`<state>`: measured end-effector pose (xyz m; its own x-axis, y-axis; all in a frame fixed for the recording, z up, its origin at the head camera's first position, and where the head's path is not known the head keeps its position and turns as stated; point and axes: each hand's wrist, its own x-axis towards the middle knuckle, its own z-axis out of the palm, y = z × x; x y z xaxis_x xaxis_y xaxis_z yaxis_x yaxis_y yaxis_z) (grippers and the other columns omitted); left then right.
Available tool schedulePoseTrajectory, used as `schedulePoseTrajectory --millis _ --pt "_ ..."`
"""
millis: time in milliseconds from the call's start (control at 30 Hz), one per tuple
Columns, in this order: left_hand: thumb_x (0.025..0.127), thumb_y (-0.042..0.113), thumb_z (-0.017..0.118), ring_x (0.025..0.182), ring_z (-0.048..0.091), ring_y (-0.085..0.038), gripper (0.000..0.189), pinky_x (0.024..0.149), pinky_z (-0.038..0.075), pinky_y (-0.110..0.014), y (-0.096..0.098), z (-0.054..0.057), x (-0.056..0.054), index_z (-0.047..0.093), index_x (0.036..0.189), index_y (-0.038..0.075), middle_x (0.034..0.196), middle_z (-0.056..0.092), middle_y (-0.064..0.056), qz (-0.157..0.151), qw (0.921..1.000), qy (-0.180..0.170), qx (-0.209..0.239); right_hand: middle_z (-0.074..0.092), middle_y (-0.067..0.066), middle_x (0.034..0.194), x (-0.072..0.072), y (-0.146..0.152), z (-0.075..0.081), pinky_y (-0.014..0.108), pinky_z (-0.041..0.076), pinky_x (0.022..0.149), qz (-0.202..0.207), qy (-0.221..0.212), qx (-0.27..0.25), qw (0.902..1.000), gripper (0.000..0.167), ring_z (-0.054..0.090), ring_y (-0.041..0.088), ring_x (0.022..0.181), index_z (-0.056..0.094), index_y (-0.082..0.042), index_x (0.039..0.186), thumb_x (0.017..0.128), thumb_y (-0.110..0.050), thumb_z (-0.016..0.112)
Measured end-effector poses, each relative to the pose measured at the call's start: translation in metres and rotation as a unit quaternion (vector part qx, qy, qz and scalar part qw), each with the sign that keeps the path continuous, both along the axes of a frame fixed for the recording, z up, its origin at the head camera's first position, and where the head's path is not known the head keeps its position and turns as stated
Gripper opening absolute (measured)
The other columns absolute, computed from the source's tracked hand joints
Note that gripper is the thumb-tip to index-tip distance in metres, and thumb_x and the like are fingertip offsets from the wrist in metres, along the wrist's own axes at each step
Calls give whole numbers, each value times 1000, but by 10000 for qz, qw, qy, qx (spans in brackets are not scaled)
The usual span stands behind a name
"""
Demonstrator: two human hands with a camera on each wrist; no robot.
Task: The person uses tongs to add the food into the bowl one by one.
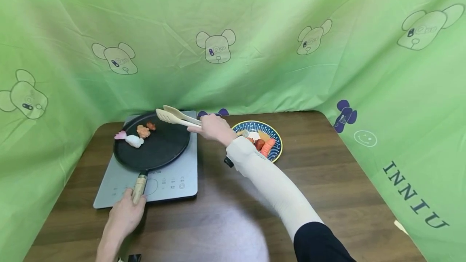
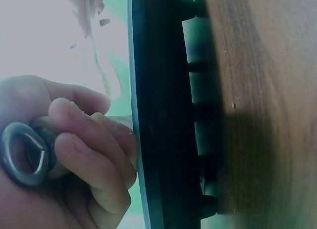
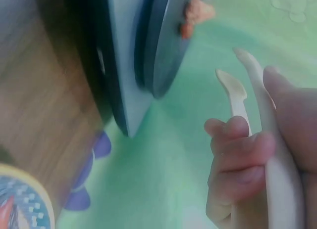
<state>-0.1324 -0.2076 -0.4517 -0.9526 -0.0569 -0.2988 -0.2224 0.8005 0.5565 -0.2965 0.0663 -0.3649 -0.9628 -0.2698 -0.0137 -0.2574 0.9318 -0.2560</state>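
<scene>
My left hand [image 1: 125, 214] grips the wooden handle [image 1: 139, 189] of a flat black frying pan [image 1: 164, 148]; in the left wrist view its fingers [image 2: 94, 155] curl round the handle, below a metal ring [image 2: 25, 155]. A pair of cream tongs [image 1: 174, 117] is held in my right hand [image 1: 214, 127] above the pan's right side. Nothing shows between the tong tips, which stand slightly apart in the right wrist view. Toward the pan's left lie a white shrimp piece with a pink tail [image 1: 134, 140], an orange-brown lump [image 1: 143, 132] and a small reddish piece [image 1: 151, 125].
Under the pan is a grey induction cooktop [image 1: 174, 191] with touch controls. Right of it, partly behind my right forearm, stands a blue patterned plate [image 1: 278, 148] with a yellow rim, holding several food pieces. Green cloth [image 1: 255, 80] surrounds the wooden table [image 1: 327, 173].
</scene>
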Motion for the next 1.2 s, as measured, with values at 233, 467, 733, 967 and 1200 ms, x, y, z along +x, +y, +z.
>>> schedulePoseTrajectory --millis 233,467,733,967,1200 --pt "95 35 41 54 44 -23 47 46 35 -34 1 0 0 33 119 -5 70 43 -12 14 10000 -10 33 51 2 69 7 38 3 33 43 51 -194 -25 -113 9997 52 53 19 60 54 -14 76 86 -65 50" --pt "95 34 41 55 45 -23 48 47 35 -34 2 0 1 33 121 -6 71 44 -13 -17 10000 -22 37 54 3 71 16 72 8 35 43 56 -252 -21 -156 9996 49 54 22 64 54 -13 81 87 -62 52" --pt "95 35 41 54 44 -23 47 46 35 -34 2 0 1 33 119 -5 70 44 -12 -22 10000 -28 46 54 1 70 18 113 7 37 40 53 -281 167 -109 9994 44 53 22 64 58 -18 85 87 -62 51" --pt "95 35 41 55 45 -24 48 47 35 -34 0 1 1 33 119 -5 70 44 -12 -57 10000 -50 9 53 2 68 28 143 3 38 39 53 -444 153 -80 9989 45 53 23 64 57 -16 82 87 -61 52" --pt "95 36 41 55 45 -23 47 47 35 -35 -1 3 1 34 116 -5 70 44 -12 -40 10000 -24 45 52 1 65 32 171 -2 37 38 54 -337 284 104 9990 45 52 23 62 60 -18 83 87 -62 52"
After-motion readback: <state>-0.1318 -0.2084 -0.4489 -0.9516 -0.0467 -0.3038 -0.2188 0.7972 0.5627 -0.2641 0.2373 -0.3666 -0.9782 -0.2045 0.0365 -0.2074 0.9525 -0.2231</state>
